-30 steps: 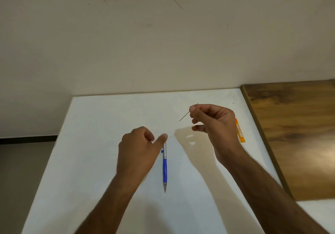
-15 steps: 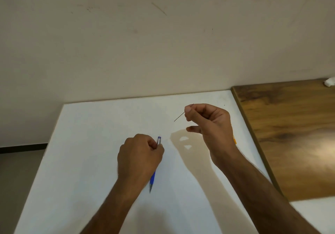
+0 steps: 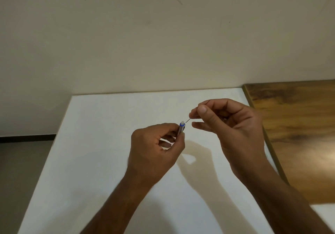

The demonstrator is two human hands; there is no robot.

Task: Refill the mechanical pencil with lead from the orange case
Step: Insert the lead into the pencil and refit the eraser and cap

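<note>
The left hand (image 3: 155, 148) has picked up the pencil (image 3: 181, 127); the right hand (image 3: 228, 125) pinches the lead (image 3: 188, 120) (nearly in).

A white table (image 3: 101, 161) lay before me, a scuffed cream wall (image 3: 145, 43) stood at twelve o'clock, and a wooden surface (image 3: 299, 125) adjoined at three o'clock.
</note>
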